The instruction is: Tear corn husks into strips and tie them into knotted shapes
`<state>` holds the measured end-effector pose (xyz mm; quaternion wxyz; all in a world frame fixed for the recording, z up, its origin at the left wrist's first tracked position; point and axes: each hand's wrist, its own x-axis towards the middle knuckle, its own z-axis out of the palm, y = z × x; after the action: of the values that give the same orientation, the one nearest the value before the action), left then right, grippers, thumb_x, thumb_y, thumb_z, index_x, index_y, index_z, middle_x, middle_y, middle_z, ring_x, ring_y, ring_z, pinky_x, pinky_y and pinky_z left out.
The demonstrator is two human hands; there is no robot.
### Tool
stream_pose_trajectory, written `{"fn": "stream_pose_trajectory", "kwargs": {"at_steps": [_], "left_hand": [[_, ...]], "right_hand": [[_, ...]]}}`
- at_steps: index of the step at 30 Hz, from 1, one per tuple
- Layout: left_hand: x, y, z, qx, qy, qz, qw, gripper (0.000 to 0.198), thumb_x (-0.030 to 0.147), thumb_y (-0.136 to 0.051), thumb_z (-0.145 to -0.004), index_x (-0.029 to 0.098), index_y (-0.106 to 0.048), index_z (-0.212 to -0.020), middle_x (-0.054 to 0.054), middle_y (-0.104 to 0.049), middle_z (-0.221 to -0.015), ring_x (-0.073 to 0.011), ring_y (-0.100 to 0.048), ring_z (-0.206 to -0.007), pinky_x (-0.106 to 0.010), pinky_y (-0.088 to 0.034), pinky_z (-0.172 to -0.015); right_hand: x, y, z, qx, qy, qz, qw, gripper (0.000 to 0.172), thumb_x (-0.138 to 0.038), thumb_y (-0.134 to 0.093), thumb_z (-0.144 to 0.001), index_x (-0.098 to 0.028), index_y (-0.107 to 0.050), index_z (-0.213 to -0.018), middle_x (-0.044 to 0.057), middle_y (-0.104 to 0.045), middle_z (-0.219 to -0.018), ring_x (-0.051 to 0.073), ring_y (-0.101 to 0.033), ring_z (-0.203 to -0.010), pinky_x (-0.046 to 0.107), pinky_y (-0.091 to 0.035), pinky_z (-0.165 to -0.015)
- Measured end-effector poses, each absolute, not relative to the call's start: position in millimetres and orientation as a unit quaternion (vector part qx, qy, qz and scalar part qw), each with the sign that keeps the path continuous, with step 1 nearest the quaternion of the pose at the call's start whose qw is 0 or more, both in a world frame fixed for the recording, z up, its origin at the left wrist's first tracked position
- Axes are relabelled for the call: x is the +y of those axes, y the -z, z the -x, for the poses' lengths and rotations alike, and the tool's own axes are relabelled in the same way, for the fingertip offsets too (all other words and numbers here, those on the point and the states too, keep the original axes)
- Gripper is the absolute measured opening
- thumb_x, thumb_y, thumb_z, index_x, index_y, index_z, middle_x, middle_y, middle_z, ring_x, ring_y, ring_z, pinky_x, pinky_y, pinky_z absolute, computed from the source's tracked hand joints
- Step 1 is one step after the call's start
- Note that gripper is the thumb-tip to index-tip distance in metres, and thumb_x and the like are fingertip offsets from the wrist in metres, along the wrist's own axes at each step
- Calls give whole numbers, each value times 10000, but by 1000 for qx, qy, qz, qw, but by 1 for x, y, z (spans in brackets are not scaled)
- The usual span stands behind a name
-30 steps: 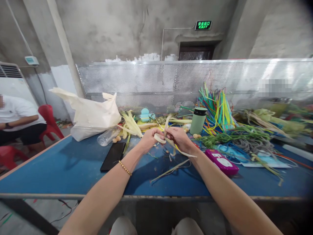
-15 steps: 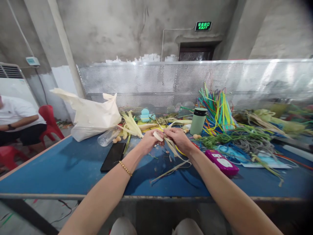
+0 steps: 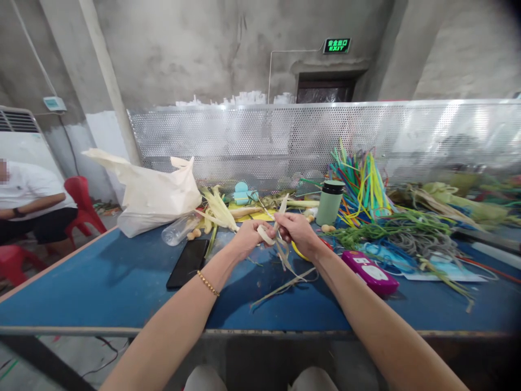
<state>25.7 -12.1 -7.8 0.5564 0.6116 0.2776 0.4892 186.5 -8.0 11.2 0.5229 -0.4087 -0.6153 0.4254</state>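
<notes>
My left hand pinches a pale corn husk strip that curls into a loop at the fingertips. Close beside it, my right hand has its fingers closed on the same pale husk, one end of which sticks up above the thumb. Loose husk ends hang below both hands over the blue table. A thin dry strip lies on the tabletop beneath. Behind my left hand rests a fan of pale yellow corn husks.
A white plastic bag, clear bottle and black phone are at left. To the right stand a green cup, a purple box, green stems and colourful strips. A person sits far left.
The husk end at my right hand now points upward instead of trailing over to the side. The loop at my left fingertips shows more openly. Both hands stay close together.
</notes>
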Motion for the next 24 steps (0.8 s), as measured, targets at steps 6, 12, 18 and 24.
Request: {"fn": "stream_pose_trajectory", "kwargs": {"at_steps": [6, 12, 18, 24], "left_hand": [[-13, 8, -23, 243, -463, -623, 582, 369, 342, -902, -545, 111, -667, -710, -1, -626, -585, -96, -558, -523, -239, -446, -560], [-15, 2, -23, 187, -501, -556, 637, 395, 340, -919, -545, 102, -672, -742, -15, -654, -646, -98, -593, -558, -244, -471, -582], [1, 4, -22, 204, -579, -477, 629, 344, 281, -896, -600, 110, -638, -747, -23, -659, -650, -104, -613, -590, -257, -491, -638], [6, 8, -22, 218, -589, -482, 611, 327, 307, -882, -609, 106, -655, -731, -22, -649, -641, -102, -592, -581, -255, -471, -624]], "right_hand": [[-8, -13, -188, -553, -531, 392, 509, 437, -416, -745, -675, -208, -389, -532, -89, -348, -410, 32, -264, -338, 193, -193, -348], [3, -6, -192, -564, -459, 493, 477, 286, -359, -672, -730, -201, -475, -594, -70, -401, -423, 51, -276, -345, 201, -191, -336], [7, -18, -211, -621, -201, 467, 596, 301, -487, -644, -817, -192, -613, -768, 44, -650, -688, 149, -564, -570, 269, -454, -523], [-11, -20, -199, -781, -220, 354, 465, 359, -366, -701, -802, -179, -645, -1104, 65, -704, -904, 184, -646, -751, 312, -514, -705]]}}
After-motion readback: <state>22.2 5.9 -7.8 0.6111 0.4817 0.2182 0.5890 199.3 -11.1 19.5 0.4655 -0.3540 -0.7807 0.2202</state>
